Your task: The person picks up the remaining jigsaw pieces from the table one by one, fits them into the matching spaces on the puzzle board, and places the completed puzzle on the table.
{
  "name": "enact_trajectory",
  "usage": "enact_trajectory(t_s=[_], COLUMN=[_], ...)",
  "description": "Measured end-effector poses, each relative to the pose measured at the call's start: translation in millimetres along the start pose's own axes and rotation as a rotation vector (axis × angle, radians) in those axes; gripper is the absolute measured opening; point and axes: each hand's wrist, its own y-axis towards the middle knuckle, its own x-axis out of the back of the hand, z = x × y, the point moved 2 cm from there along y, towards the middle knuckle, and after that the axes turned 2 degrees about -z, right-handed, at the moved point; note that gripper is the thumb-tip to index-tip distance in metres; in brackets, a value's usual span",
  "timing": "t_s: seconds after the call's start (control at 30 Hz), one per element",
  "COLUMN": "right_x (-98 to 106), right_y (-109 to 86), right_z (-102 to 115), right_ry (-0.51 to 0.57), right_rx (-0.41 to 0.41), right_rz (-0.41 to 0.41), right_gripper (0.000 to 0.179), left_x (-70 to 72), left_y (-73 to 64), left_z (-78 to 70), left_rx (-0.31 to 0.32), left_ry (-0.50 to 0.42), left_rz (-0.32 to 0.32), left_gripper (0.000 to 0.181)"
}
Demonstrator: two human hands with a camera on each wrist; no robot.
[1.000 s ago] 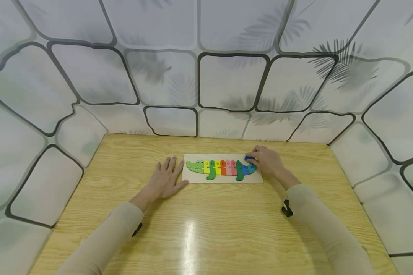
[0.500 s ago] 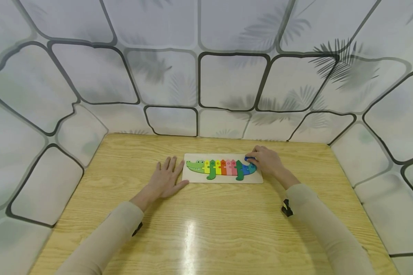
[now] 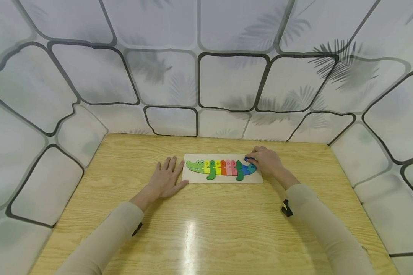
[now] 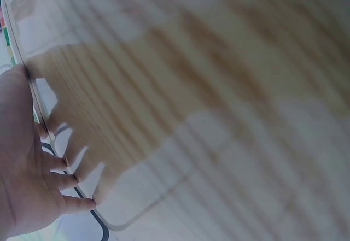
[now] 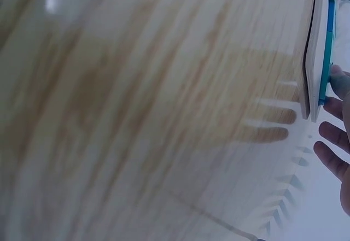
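A crocodile puzzle (image 3: 222, 168) with colourful pieces lies on a pale board (image 3: 223, 180) in the head view. My left hand (image 3: 163, 179) rests on the table with its fingers spread, index finger and thumb at the board's left edge. At the opposite end, my right hand (image 3: 267, 160) pinches the dark blue tail-tip piece (image 3: 247, 157) between thumb and index finger, partly covering it. In the right wrist view, the thumb and index finger of the right hand (image 5: 340, 107) meet the blue-green pieces (image 5: 326, 60) along the board's end; the other fingers stand apart.
The board lies on a wooden table (image 3: 206, 214) with a light glare near its front. Pale walls with a dark-outlined stone pattern (image 3: 232, 82) enclose the table at the back and sides. Both wrists carry small dark devices below the sleeves (image 3: 316, 210).
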Motion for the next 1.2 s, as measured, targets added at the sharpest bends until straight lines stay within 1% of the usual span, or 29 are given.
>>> enact_trajectory(t_s=[0.27, 0.5, 0.63, 0.9, 1.07, 1.2], right_x=[0.2, 2.3, 6.4, 12.1, 15.2, 18.6], right_y=[-0.3, -8.2, -16.4, -36.6, -52.0, -63.3], right_z=[0.1, -6.3, -9.5, -13.1, -13.4, -11.9], right_ry=[0.017, 0.019, 0.009, 0.027, 0.049, 0.065], right_rx=[-0.013, -0.041, -0.041, -0.056, -0.081, -0.11], right_rz=[0.01, 0.013, -0.013, -0.071, -0.095, -0.097], right_gripper=[0.027, 0.028, 0.028, 0.027, 0.028, 0.032], left_x=[2.4, 2.6, 4.8, 7.4, 7.5, 7.6], left_y=[0.0, 1.6, 2.5, 3.1, 3.0, 2.6], left_z=[0.7, 2.9, 2.7, 1.7, 0.8, -0.2], left_rx=[0.003, 0.014, 0.007, 0.011, 0.017, 0.019], left_ry=[-0.003, 0.002, 0.004, -0.001, -0.007, -0.025], left_rz=[0.019, 0.036, 0.027, 0.049, 0.056, 0.052], left_gripper=[0.087, 0.088, 0.087, 0.087, 0.088, 0.088])
